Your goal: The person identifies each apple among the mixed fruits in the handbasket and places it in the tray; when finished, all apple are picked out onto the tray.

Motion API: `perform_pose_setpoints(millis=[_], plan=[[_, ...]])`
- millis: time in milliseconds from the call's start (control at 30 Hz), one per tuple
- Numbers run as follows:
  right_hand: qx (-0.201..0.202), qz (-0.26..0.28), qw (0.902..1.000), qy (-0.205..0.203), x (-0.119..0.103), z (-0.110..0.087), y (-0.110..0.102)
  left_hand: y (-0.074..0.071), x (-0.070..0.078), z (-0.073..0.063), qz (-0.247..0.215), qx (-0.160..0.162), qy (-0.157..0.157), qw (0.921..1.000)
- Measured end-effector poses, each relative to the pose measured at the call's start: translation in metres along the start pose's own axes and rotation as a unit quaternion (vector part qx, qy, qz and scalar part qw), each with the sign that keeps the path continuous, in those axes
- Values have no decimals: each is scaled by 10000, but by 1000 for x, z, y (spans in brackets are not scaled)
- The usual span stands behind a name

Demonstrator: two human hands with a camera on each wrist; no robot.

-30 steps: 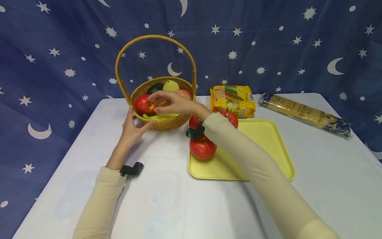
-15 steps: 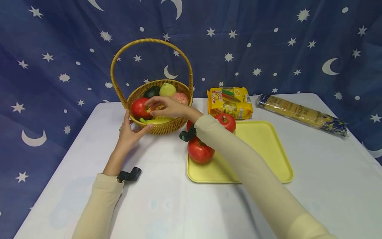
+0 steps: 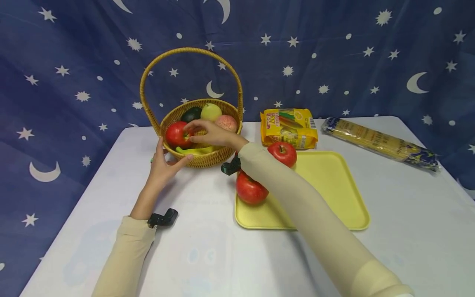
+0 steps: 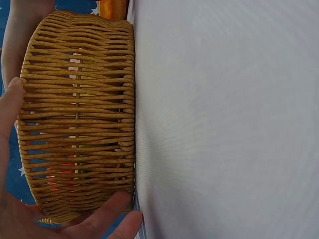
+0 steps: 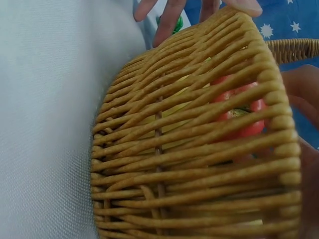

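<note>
A wicker basket (image 3: 208, 159) with a tall arched handle stands at the back left of the table. My left hand (image 3: 163, 167) spreads its straight fingers against the basket's left end, the thumb at the near rim. In the left wrist view, fingertips (image 4: 117, 201) lie along the woven side. My right hand (image 3: 213, 134) reaches over the rim, loosely bent fingers and thumb at the right side of a red tomato (image 3: 175, 135). A banana (image 3: 194, 151) lies along the near wall. Behind sit a dark green avocado (image 3: 191, 114), a yellow-green pear (image 3: 211, 111) and a pinkish peach (image 3: 227, 123).
Right of the basket, a yellow tray (image 3: 326, 189) bears red apples (image 3: 251, 189), partly covered by my right sleeve. Behind it are a yellow printed packet (image 3: 289, 128) and a long clear package of yellow sticks (image 3: 378, 142). A starry blue curtain (image 3: 334, 53) hangs behind the table.
</note>
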State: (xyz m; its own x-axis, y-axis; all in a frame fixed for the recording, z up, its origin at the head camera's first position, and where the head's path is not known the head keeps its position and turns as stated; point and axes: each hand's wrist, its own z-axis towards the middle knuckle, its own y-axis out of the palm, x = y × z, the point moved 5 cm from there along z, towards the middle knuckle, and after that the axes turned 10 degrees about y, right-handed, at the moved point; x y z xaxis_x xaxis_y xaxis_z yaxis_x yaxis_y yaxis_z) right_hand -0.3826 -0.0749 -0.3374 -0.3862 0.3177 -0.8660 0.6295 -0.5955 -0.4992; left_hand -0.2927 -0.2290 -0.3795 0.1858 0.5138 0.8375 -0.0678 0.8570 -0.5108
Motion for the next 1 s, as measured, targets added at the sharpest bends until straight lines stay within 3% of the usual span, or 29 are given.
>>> perform_pose_setpoints(millis=[200, 567, 1000], plan=[[-14, -279, 9996, -47, 3, 8, 4, -2, 1, -2, 86, -19, -38, 10000], [-391, -580, 9972, 263, 8, 12, 9, 1, 1, -2, 96, -63, 22, 9999], [-276, -391, 9982, 360, 16, 26, 9, 0, 0, 0, 207, 43, 106, 9997]])
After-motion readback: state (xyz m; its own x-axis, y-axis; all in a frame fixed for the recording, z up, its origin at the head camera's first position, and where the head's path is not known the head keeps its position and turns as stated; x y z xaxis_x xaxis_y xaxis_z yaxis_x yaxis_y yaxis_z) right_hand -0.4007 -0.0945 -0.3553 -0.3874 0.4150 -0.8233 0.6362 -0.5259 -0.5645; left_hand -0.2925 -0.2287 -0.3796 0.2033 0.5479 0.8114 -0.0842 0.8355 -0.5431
